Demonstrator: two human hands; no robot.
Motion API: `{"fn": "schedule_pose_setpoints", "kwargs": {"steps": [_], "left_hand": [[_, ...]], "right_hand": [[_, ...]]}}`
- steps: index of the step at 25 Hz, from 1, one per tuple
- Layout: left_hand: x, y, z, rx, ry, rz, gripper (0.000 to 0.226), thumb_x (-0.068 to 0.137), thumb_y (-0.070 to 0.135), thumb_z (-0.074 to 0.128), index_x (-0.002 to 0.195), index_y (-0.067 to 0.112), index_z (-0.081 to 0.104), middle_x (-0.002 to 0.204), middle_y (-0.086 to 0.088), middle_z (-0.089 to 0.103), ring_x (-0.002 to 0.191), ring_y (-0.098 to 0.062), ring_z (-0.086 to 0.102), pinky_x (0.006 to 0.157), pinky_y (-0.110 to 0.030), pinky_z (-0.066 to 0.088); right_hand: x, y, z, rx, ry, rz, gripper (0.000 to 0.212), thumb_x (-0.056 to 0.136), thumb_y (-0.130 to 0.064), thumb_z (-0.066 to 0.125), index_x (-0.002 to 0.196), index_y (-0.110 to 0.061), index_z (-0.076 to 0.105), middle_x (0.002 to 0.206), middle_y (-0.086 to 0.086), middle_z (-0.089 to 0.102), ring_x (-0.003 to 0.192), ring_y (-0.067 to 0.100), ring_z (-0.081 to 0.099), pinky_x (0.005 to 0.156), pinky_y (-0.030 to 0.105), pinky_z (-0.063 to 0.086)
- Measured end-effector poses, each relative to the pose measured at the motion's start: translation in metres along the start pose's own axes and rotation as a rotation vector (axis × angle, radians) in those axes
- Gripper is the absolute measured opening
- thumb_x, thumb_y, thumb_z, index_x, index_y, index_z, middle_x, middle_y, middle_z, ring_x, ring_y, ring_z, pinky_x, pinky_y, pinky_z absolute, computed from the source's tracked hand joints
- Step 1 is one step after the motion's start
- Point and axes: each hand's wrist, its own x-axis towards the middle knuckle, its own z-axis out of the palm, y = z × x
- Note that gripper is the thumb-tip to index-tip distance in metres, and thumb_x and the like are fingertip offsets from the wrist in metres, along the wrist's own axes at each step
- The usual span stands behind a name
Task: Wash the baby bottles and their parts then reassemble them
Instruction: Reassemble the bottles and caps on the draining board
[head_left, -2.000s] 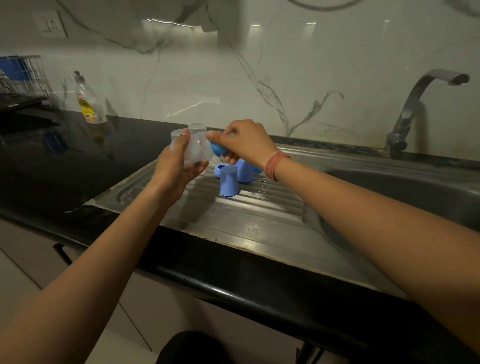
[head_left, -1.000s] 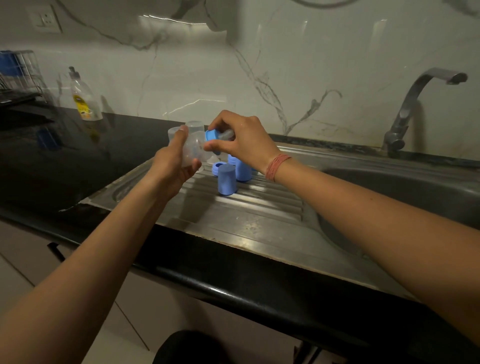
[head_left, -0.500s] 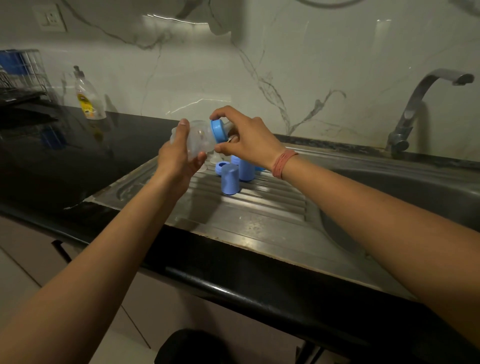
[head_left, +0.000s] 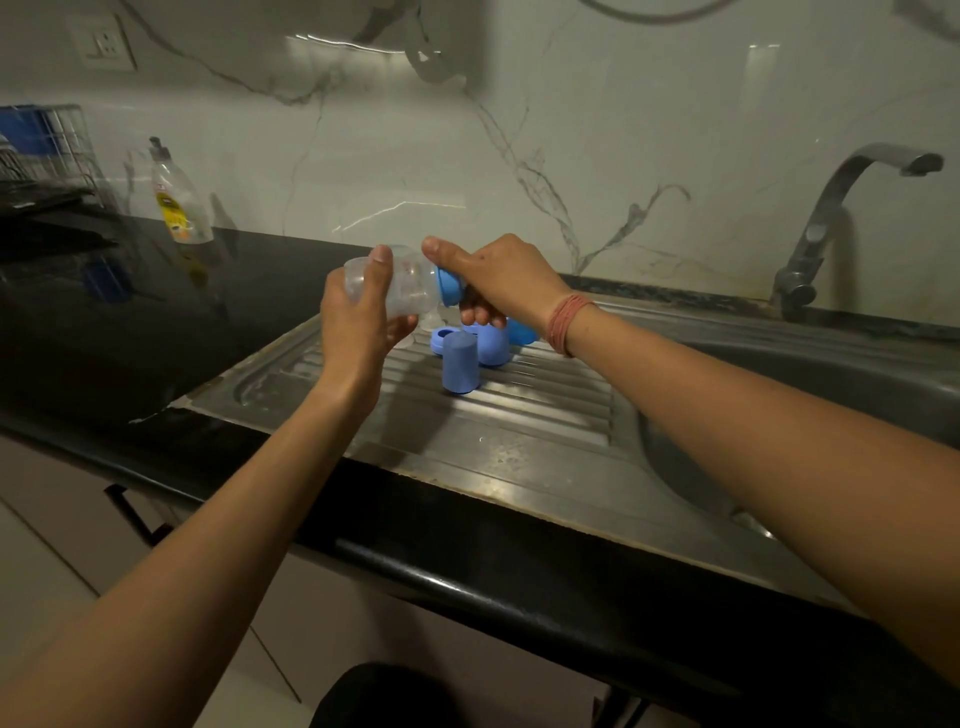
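Fingers of the left hand (head_left: 358, 322) curl round a clear plastic baby bottle (head_left: 400, 291) held sideways above the ribbed steel drainboard (head_left: 519, 415); the right hand (head_left: 498, 286) grips its blue screw collar (head_left: 448, 287). Below stand blue plastic caps (head_left: 460, 366), on a black stone counter (head_left: 104, 332) with a marble-patterned backsplash (head_left: 571, 130) and steel tap (head_left: 841, 208).

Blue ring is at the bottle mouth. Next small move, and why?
Probably turn the blue ring further with the right hand while the left hand steadies the clear bottle. The ring sits at the bottle's mouth, both are gripped, and whether it is fully tightened cannot be told.
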Motion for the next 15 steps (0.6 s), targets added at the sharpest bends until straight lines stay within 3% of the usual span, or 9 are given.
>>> {"fn": "schedule_pose_setpoints", "kwargs": {"steps": [3, 5, 6, 8, 10, 13, 15], "left_hand": [[0.008, 0.000, -0.003, -0.043, -0.024, -0.052, 0.033, 0.100, 0.045, 0.051, 0.117, 0.018, 0.057, 0.108, -0.003, 0.065, 0.089, -0.013, 0.068, 0.064, -0.022, 0.054], [0.012, 0.000, -0.007, -0.129, -0.031, -0.146, 0.036, 0.101, 0.047, 0.049, 0.117, 0.017, 0.061, 0.112, -0.008, 0.067, 0.086, -0.014, 0.069, 0.066, -0.024, 0.055], [0.013, 0.000, -0.009, -0.160, -0.023, -0.191, 0.041, 0.100, 0.049, 0.049, 0.121, 0.016, 0.060, 0.116, -0.010, 0.067, 0.086, -0.014, 0.069, 0.067, -0.023, 0.056], [0.012, 0.001, -0.011, -0.175, -0.036, -0.252, 0.044, 0.099, 0.050, 0.051, 0.123, 0.015, 0.060, 0.116, -0.009, 0.065, 0.082, -0.013, 0.068, 0.063, -0.021, 0.054], [0.008, 0.000, -0.011, -0.166, -0.083, -0.279, 0.038, 0.099, 0.049, 0.051, 0.116, 0.017, 0.061, 0.110, -0.008, 0.065, 0.080, -0.012, 0.065, 0.062, -0.020, 0.054], [0.000, 0.002, -0.012, -0.153, -0.113, -0.244, 0.030, 0.101, 0.048, 0.047, 0.106, 0.022, 0.061, 0.104, -0.005, 0.065, 0.081, -0.011, 0.065, 0.066, -0.021, 0.053], [-0.005, 0.003, -0.012, -0.130, -0.109, -0.169, 0.025, 0.102, 0.045, 0.046, 0.103, 0.025, 0.060, 0.101, -0.003, 0.064, 0.080, -0.010, 0.064, 0.065, -0.021, 0.053]], "right_hand": [[0.002, -0.002, 0.004, 0.013, -0.045, -0.028, 0.046, 0.087, -0.057, 0.058, 0.095, -0.012, 0.060, 0.077, 0.006, 0.068, 0.053, 0.011, 0.058, 0.057, 0.026, 0.055], [0.000, 0.000, 0.004, -0.082, -0.067, -0.198, 0.047, 0.084, -0.036, 0.069, 0.119, -0.019, 0.045, 0.082, 0.000, 0.063, 0.060, 0.010, 0.058, 0.059, 0.022, 0.052], [-0.001, 0.002, 0.002, -0.157, -0.069, -0.305, 0.051, 0.082, -0.025, 0.072, 0.122, -0.019, 0.041, 0.081, -0.001, 0.060, 0.061, 0.008, 0.058, 0.059, 0.020, 0.049], [0.001, 0.008, -0.004, -0.293, -0.034, -0.449, 0.051, 0.077, -0.021, 0.077, 0.118, -0.016, 0.046, 0.087, -0.001, 0.060, 0.068, 0.011, 0.057, 0.064, 0.022, 0.047], [0.002, 0.012, -0.011, -0.369, 0.006, -0.523, 0.051, 0.071, -0.031, 0.083, 0.110, -0.013, 0.054, 0.094, -0.003, 0.060, 0.074, 0.014, 0.057, 0.069, 0.025, 0.048], [0.000, 0.012, -0.011, -0.383, 0.019, -0.494, 0.051, 0.071, -0.046, 0.080, 0.103, -0.011, 0.062, 0.085, -0.001, 0.064, 0.072, 0.014, 0.060, 0.071, 0.027, 0.052], [-0.003, 0.006, -0.007, -0.329, 0.008, -0.376, 0.045, 0.078, -0.052, 0.071, 0.092, -0.009, 0.066, 0.074, -0.001, 0.066, 0.064, 0.014, 0.063, 0.064, 0.024, 0.053]]}}
